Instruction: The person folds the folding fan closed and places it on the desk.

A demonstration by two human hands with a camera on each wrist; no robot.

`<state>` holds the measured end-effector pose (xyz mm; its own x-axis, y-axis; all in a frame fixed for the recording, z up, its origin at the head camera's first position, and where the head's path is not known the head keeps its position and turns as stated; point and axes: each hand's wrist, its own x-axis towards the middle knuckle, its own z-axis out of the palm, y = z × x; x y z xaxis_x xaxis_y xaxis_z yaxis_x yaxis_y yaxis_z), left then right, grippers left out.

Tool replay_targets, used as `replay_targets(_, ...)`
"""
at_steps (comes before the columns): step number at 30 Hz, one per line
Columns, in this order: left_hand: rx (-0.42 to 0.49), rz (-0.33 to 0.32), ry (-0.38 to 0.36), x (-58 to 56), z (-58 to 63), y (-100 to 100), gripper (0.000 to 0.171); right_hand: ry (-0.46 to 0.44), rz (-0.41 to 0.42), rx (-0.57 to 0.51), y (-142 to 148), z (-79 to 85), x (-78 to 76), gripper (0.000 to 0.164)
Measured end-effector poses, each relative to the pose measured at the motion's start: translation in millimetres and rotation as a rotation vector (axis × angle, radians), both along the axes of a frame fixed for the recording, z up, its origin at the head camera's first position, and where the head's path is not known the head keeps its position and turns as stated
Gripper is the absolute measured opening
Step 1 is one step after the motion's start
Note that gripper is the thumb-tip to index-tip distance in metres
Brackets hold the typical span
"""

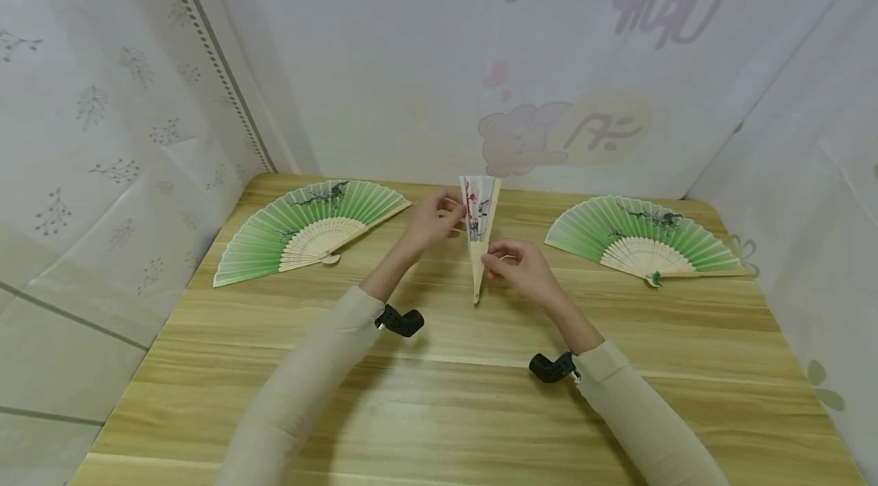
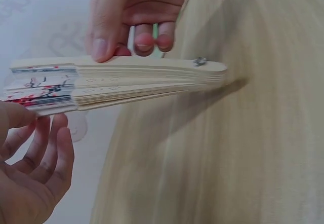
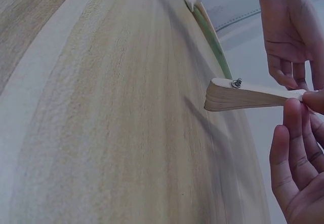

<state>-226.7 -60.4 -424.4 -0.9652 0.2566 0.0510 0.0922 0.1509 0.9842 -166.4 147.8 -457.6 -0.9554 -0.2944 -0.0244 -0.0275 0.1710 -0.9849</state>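
A partly spread folding fan [image 1: 479, 219] with a white leaf, red blossoms and dark branches is held above the middle of the table, pivot end toward me. My left hand [image 1: 434, 221] pinches the left edge of its leaf between thumb and fingertips. On the other side, my right hand [image 1: 523, 270] pinches the pale ribs lower down. The left wrist view shows the fan's ribs [image 2: 136, 79] stacked closely, with a metal pivot pin [image 2: 200, 61] near the rounded end. That end hangs apart from the tabletop in the right wrist view, its shadow below.
Two green folding fans lie spread on the wooden table [image 1: 439, 410]: a left fan [image 1: 312, 231] and a right fan [image 1: 645, 238], which has a green knot at its pivot. Printed curtains [image 1: 357, 59] stand behind and at both sides. Each wrist carries a black camera [image 1: 405, 321].
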Motion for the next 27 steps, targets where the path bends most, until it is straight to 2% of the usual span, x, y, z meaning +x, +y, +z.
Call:
replay_targets(5,0.009,-0.088,-0.027,5.5,-7.4,1,0.019,-0.007,-0.014,-0.003,0,1.0,-0.1,0.018)
replay_targets(11,-0.002,-0.153,0.000,9.7,-13.4,0,0.018,0.012,-0.017,-0.001,0,2.7,-0.5,0.017)
replay_targets(20,-0.012,-0.199,0.022,13.5,-17.0,-1,0.015,0.045,-0.018,0.009,1,1.8,-1.6,0.016)
replay_targets(27,-0.040,-0.168,0.028,14.9,-19.4,2,0.014,0.073,-0.014,0.010,2,1.8,-0.9,0.014)
